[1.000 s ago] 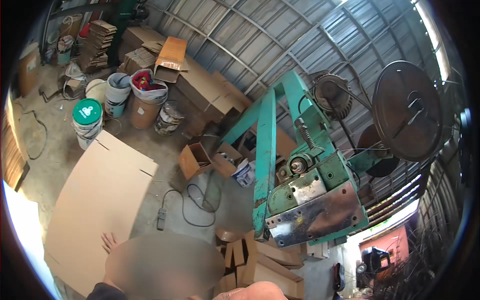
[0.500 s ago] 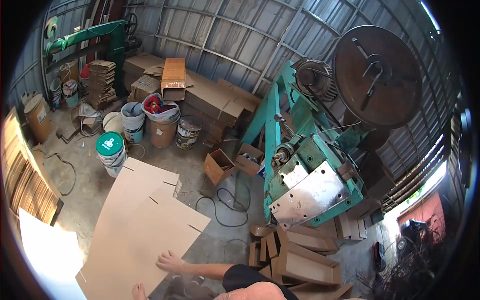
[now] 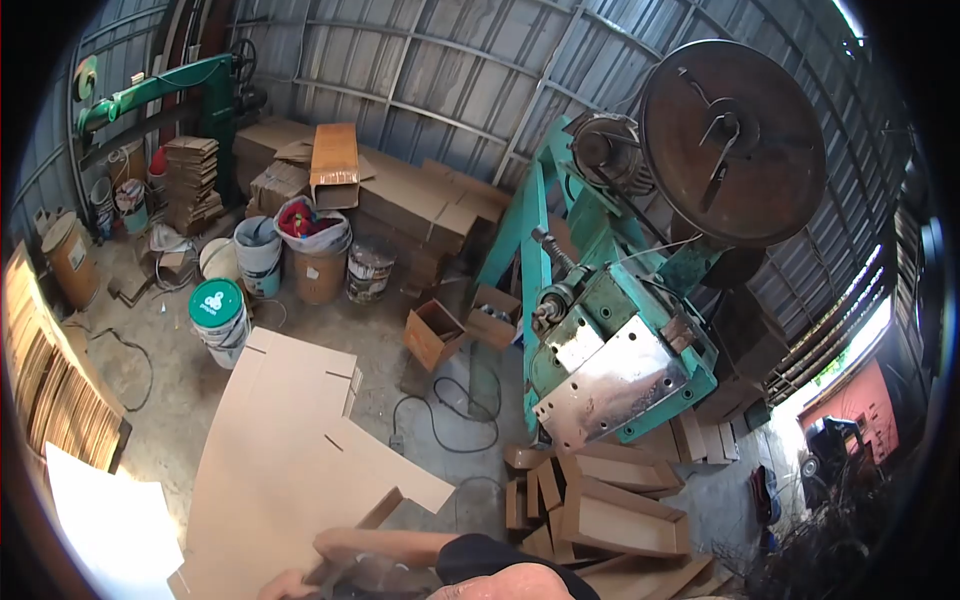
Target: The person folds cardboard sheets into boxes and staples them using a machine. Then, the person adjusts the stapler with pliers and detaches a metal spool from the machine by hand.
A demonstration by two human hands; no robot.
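A large flat cardboard sheet (image 3: pixel 270 450) with several cut slots lies in front of me, reaching to the lower edge of the view. Along its near right side a narrow strip stands folded up. My right hand (image 3: pixel 328 548) is closed over that raised strip, its fingers bent down and partly hidden. Lower and to the left, my left hand (image 3: pixel 287 584) is closed at the sheet's near edge, with its fingertips mostly out of sight.
A green-lidded bucket (image 3: pixel 217 318) stands just beyond the sheet. To the right is a green machine (image 3: pixel 620 370) with a big wheel. Open cardboard trays (image 3: pixel 625 515) are heaped at lower right, and stacked cardboard (image 3: pixel 60 370) leans at left. A cable (image 3: pixel 450 445) loops across the floor.
Both hands have shifted down toward me, from lying on the sheet to its near edge. The near right strip has come up into a fold. The view has moved slightly.
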